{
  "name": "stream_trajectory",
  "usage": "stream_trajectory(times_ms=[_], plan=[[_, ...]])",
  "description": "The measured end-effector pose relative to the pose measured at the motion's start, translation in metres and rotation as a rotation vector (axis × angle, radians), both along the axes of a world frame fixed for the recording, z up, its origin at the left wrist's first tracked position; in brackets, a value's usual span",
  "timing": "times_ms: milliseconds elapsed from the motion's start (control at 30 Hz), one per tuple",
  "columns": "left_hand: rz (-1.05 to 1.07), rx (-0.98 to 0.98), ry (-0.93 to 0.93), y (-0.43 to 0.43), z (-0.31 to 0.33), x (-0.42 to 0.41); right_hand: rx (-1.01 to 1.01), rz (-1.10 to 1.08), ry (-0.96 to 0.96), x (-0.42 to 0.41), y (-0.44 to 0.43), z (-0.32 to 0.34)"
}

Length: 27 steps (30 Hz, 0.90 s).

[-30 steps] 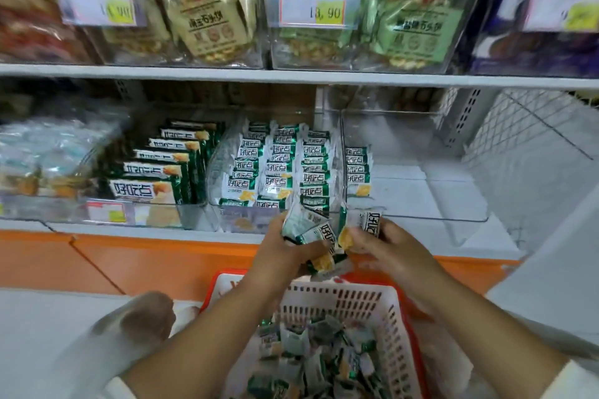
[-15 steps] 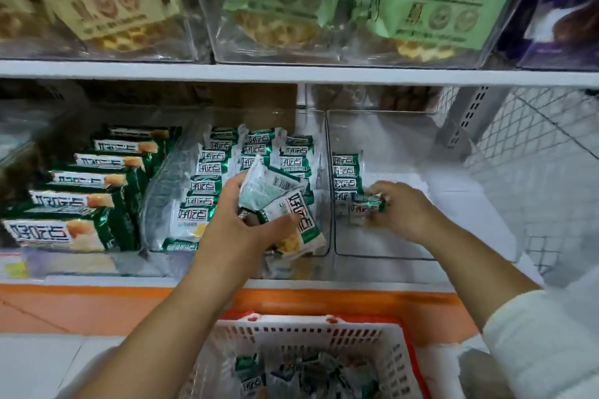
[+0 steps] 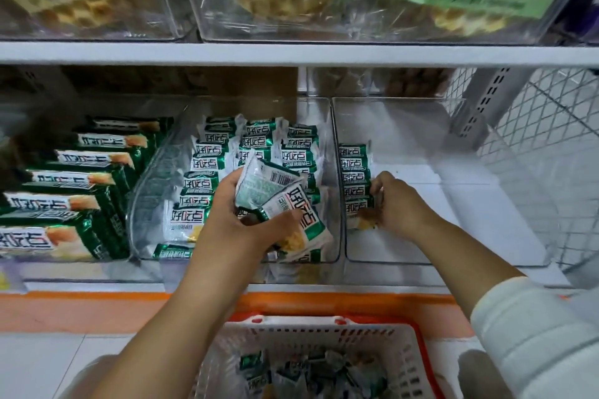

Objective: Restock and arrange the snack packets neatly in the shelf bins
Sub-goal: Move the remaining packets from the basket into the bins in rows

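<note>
Clear plastic right bin (image 3: 453, 261) holds just one short row (image 3: 353, 168); the right hand (image 3: 397, 204) grip pinches its front packet (image 3: 357, 211). Beside it, the left hand (image 3: 231, 225) grips spare packets (image 3: 275, 191). Below both grips the basket (image 3: 311, 337) looks well stocked: most restocking likely remains.

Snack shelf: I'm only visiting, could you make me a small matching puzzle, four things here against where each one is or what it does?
1 left hand
2 right hand
3 white basket
4 long green boxes

A far left of the shelf
B holds a bunch of packets over the middle bin
C pinches the front packet in the right bin
D below the shelf, loose packets inside

Pairs: 1-B, 2-C, 3-D, 4-A.
</note>
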<state>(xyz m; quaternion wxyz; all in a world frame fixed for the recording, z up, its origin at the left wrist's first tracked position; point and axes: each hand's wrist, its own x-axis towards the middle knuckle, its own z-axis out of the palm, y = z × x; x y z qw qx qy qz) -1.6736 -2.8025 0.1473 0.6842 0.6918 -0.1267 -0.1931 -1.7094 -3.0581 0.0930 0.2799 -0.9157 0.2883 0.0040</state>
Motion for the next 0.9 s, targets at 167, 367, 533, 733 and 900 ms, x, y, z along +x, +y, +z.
stream_trajectory(times_ms=[167,367,533,733,900], plan=[[-0.018,-0.092,0.083,-0.003,0.003,-0.005,-0.116,-0.058,-0.186,-0.022,0.014,0.03],[-0.078,-0.205,0.152,-0.009,0.012,-0.017,0.35,0.014,-0.447,-0.08,0.081,0.085],[-0.109,-0.239,0.182,-0.016,0.01,-0.033,0.493,0.031,-0.329,-0.1,0.114,0.068],[-0.053,-0.277,0.255,-0.014,0.017,-0.033,0.558,-0.114,-0.549,-0.081,0.075,0.088],[0.021,-0.268,0.263,-0.01,0.018,-0.022,0.128,-0.063,-0.264,-0.058,0.007,0.068]])
